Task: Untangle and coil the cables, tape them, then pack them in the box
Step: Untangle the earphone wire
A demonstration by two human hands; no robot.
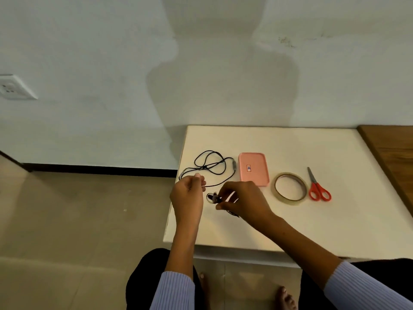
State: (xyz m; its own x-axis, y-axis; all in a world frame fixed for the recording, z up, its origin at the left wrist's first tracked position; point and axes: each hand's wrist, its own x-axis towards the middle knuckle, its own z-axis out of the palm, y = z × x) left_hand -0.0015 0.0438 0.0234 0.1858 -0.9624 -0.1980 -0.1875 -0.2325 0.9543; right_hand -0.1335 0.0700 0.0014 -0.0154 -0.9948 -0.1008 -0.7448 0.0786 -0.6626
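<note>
Both hands' grip pinching black cable [210,166] — left hand [187,198], right hand [243,201]; pink box [253,168], tape roll [289,189], scissors [317,186] beside.

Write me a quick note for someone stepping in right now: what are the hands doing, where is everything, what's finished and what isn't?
Left hand: pinching the black earphone cable near the table's left edge.
Right hand: pinching the same cable at its earbud end.
Most of the cable lies in loose, crossing loops behind the hands, beside the closed pink box.
The tape roll lies right of the box, and the red-handled scissors right of that; neither is touched.
Done: nothing finished; untangling is only under way.
Left: untangle and coil, tape the coil, open the box, pack it.
</note>
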